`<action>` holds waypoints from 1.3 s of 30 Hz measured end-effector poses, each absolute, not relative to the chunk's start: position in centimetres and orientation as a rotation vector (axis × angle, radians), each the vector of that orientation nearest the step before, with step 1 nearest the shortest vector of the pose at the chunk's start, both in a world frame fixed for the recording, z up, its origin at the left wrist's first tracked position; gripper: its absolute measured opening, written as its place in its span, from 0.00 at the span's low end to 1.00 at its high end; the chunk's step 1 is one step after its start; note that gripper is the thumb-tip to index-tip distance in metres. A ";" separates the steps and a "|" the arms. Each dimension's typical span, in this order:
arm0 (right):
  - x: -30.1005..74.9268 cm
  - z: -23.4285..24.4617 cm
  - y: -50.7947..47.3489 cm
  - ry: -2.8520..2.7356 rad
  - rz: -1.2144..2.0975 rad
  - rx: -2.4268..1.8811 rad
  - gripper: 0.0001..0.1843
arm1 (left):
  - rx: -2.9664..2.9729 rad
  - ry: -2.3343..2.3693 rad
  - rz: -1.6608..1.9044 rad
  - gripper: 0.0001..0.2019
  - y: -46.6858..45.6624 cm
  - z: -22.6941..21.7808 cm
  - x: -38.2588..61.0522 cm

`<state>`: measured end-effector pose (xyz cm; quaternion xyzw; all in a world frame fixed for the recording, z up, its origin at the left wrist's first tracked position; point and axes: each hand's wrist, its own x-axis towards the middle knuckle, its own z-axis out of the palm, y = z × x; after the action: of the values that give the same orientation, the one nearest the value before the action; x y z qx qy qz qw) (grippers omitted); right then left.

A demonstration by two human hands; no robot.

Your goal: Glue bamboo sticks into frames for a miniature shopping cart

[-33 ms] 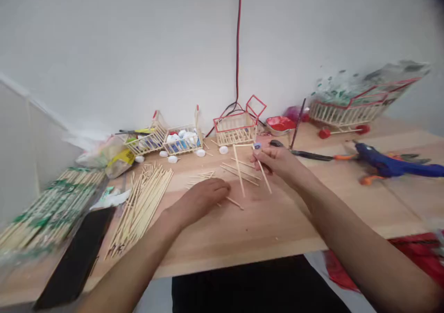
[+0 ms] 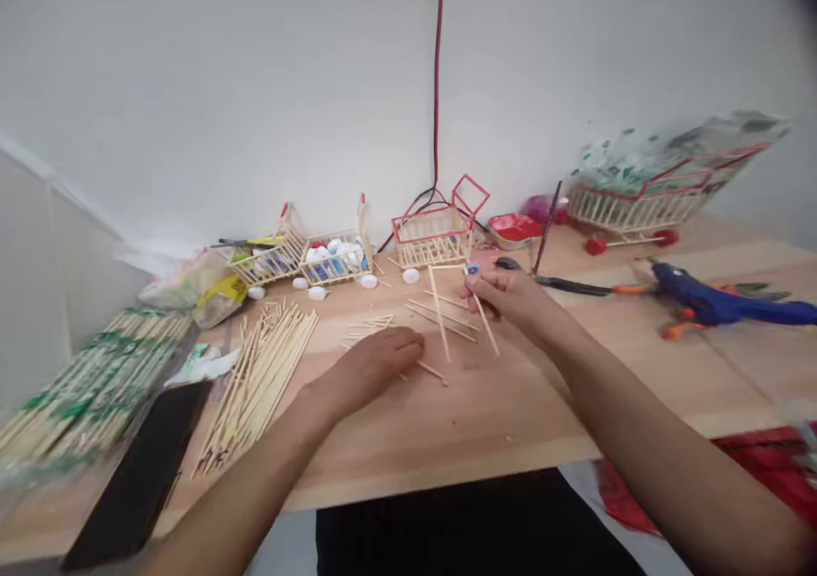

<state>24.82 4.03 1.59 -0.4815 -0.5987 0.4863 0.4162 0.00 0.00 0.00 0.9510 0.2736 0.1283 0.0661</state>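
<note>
My right hand (image 2: 504,295) is closed on one leg of a three-sided stick frame (image 2: 437,308), pinching it between thumb and fingers. The frame's two legs slant toward me and a short bar joins them at the far end. Low over the table, my left hand (image 2: 383,359) has its fingers curled together at a thin wooden stick (image 2: 434,373), which sticks out to the right from under them. Its fingertips are partly hidden. Several short sticks (image 2: 443,316) lie between the hands, and others (image 2: 370,323) lie just beyond my left hand.
Long sticks (image 2: 265,380), a black phone-like slab (image 2: 140,474) and packaged sticks (image 2: 95,380) lie at left. Miniature stick carts (image 2: 338,257) and a red-rimmed one (image 2: 434,236) line the wall. A blue glue gun (image 2: 708,297), black-handled tool (image 2: 574,286) and larger cart (image 2: 638,210) are at right.
</note>
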 end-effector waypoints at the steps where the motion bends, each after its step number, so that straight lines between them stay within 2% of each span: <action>1: 24.8 1.6 4.0 -1.502 1.218 -1.215 0.21 | 2.855 0.827 0.369 0.06 0.0 0.0 0.4; 12: 25.3 0.9 4.4 -1.454 1.145 -1.222 0.22 | 2.836 1.007 0.332 0.07 0.5 -1.4 1.9; 17: 25.4 1.1 4.3 -1.436 1.128 -1.236 0.22 | 2.555 1.325 0.663 0.07 -0.1 -0.5 0.1; 21: 25.4 1.7 4.1 -1.390 1.104 -1.250 0.21 | 2.353 1.307 0.892 0.06 -0.4 0.7 0.2; 27: 25.5 1.9 4.0 -1.352 1.078 -1.264 0.21 | 2.261 1.232 0.698 0.06 -1.0 0.4 0.8; 39: 25.5 1.6 4.2 -1.423 1.032 -1.225 0.22 | 2.599 1.131 0.453 0.07 0.3 -1.2 0.7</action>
<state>25.53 4.19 1.56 -0.5017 -0.5831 0.4227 0.4792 0.74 0.35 -1.22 0.8972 0.3904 0.1562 0.1351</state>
